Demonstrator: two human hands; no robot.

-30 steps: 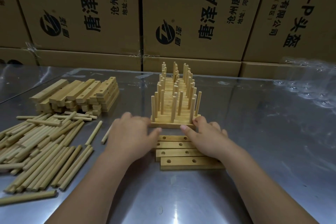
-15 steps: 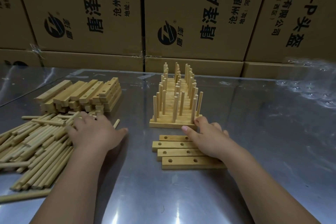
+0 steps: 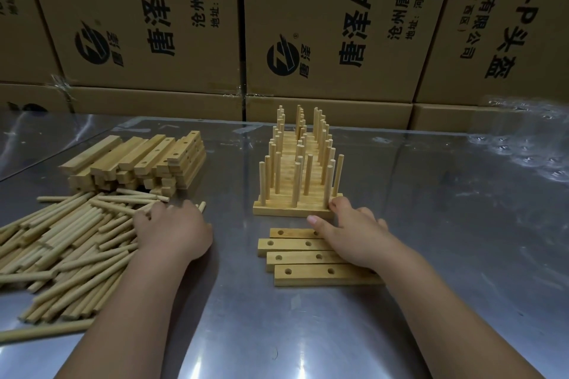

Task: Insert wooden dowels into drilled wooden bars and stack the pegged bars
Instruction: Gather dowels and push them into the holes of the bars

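Dowels (image 3: pixel 70 243) lie in a loose heap at the left of the head view, on a shiny metal table (image 3: pixel 431 224). The left hand (image 3: pixel 172 231) lies knuckles-up over the heap's right edge. Its fingertips are hidden among the sticks, so whether it grips a dowel or only touches them cannot be told. At centre frame the pegged bars (image 3: pixel 295 209) stand packed in a row running away from the camera, pegs upright. Just below them, 4 drilled bars (image 3: pixel 308 258) lie flat side by side, slightly staggered, each showing 2 empty holes. The right hand (image 3: pixel 354 231) lies spread with straight fingers across their right ends, thumb and forefinger against the front of the nearest pegged bar, grasping nothing. A stack of spare bars (image 3: pixel 138 160) sits at upper left, with cartons (image 3: pixel 147 24) behind.

The likely trouble starts in the heap. The sticks are round and loosely piled, so drawing from the edge could set neighbours rolling across the slick metal towards the drilled bars or the near edge. A careless shove from the right hand could slide the pegged row or knock the tall pegs of the front bar. If that hand lifts off, a dowel pressed in at a tilt may skid its bar or jam in the hole.
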